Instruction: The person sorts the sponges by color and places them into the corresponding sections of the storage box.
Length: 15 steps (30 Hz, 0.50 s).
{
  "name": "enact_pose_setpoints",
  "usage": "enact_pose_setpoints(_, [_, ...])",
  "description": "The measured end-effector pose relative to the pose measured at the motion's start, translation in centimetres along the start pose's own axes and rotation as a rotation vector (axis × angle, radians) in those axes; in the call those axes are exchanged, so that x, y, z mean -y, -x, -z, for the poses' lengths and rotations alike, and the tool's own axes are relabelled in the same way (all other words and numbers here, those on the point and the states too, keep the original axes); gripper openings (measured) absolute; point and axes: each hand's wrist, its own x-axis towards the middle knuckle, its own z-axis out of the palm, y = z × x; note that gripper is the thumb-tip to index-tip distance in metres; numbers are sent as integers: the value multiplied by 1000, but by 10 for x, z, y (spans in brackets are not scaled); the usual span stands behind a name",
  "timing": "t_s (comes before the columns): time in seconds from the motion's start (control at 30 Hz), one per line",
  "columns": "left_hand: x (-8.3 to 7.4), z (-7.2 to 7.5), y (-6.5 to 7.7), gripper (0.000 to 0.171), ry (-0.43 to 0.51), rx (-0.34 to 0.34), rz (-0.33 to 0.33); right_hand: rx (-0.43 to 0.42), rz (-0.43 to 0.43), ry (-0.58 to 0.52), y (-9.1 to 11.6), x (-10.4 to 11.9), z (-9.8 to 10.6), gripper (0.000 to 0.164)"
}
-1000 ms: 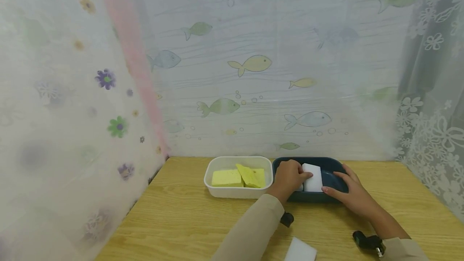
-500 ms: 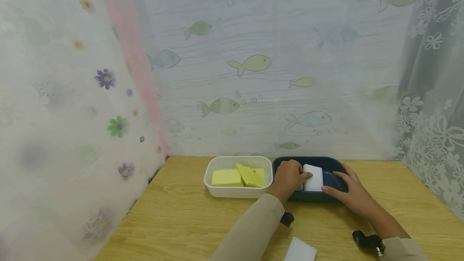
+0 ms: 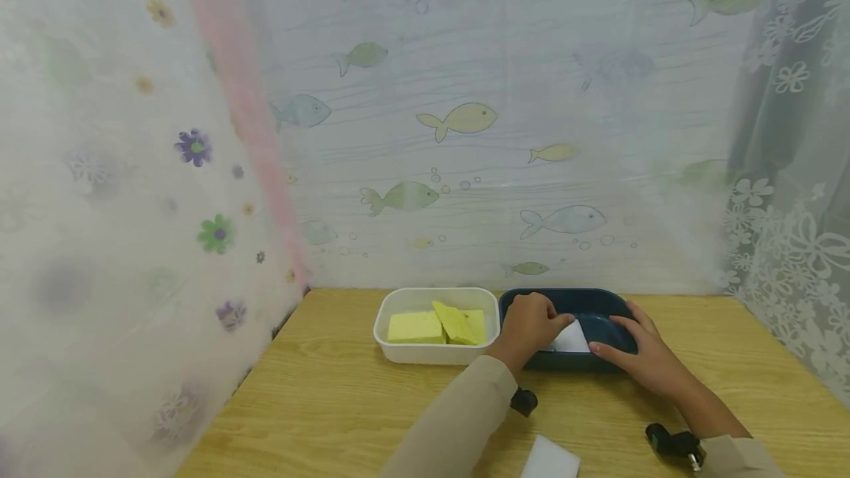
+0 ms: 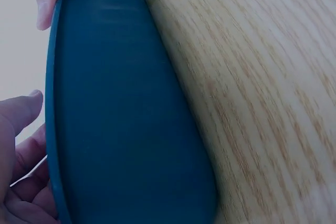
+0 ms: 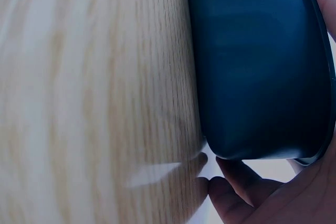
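A dark blue rounded tub (image 3: 574,364) stands on the table, its outer wall filling much of both wrist views. Inside it a white sponge block (image 3: 573,338) lies low, partly hidden. My left hand (image 3: 530,327) reaches over the tub's left end with curled fingers, its thumb by the block's upper left edge; whether it pinches anything is hidden. My right hand (image 3: 651,360) grips the tub's right end, thumb over the front rim and fingers round the far side. In the right wrist view, bent fingers (image 5: 244,179) show under the tub's corner.
A white tub (image 3: 432,352) with yellow sponge pieces (image 3: 416,327) stands against the dark tub's left side. Another white sponge block (image 3: 550,459) lies on the wooden table (image 3: 332,397) near the front. A fish-patterned curtain (image 3: 465,242) hangs behind the table.
The white sponge block in the dark tub stood upright above the rim; now it sits lower, most of it below the rim. Both hands have stayed almost still.
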Motion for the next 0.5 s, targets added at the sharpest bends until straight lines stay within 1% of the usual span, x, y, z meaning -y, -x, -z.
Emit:
enact_pose_setpoints(0.17, [1,8,4,38,42,-12,-42,4,-13,7,0,2,-1,93])
enact_pose_setpoints(0.3, [3,14,9,33,59,-18,-92,8,-13,10,0,2,0,92])
enact_pose_setpoints(0.4, [5,21,16,29,71,-26,-135,6,-11,16,1,2,0,92])
enact_pose_setpoints(0.5, [8,28,25,26,92,-21,-171,5,-8,23,1,1,1,93])
